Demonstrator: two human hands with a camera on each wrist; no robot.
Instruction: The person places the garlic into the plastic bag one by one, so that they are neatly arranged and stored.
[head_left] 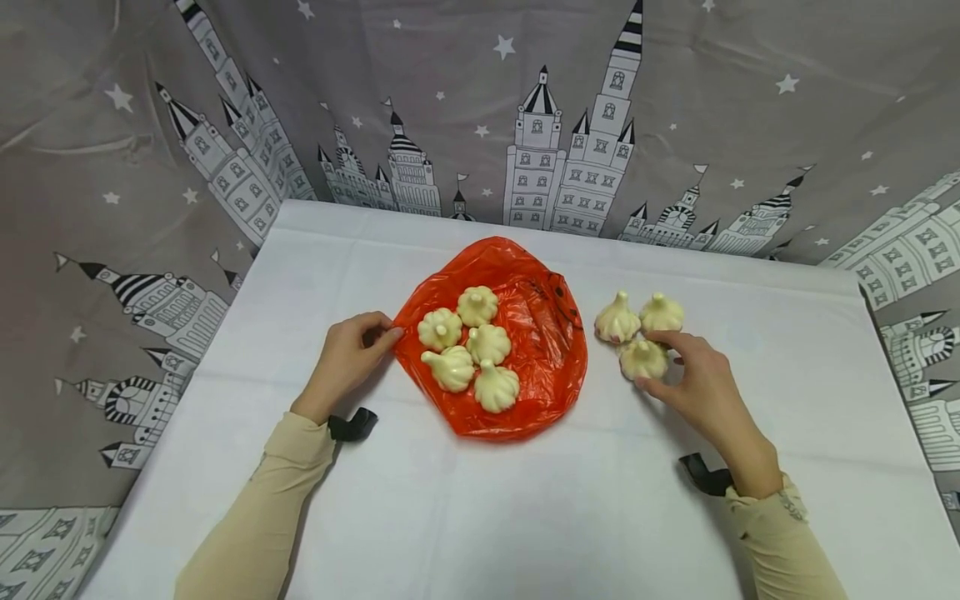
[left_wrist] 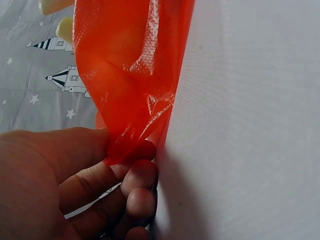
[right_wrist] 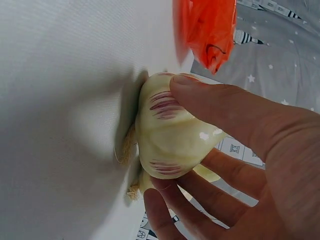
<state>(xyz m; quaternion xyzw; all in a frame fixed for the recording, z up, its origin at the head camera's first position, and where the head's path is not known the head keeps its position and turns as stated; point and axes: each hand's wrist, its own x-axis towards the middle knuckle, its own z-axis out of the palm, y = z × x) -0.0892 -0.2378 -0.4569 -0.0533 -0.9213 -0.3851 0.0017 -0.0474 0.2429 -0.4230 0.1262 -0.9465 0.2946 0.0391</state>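
A red plastic bag (head_left: 528, 358) lies flattened on the white table, with several garlic bulbs (head_left: 489, 343) on its left half. My left hand (head_left: 348, 358) pinches the bag's left edge between thumb and fingers; the left wrist view shows the gathered red plastic (left_wrist: 125, 115) at the fingertips. Right of the bag, three garlic bulbs (head_left: 617, 318) stand close together. With thumb and fingers my right hand (head_left: 693, 375) grips the nearest of them, a garlic bulb (right_wrist: 172, 130) with purple streaks in the right wrist view. Part of another bulb shows behind those fingers.
A white cloth (head_left: 510, 517) covers the table. Behind it hangs a grey curtain (head_left: 450, 100) printed with castles and stars. Black wrist straps (head_left: 352, 425) are on both arms.
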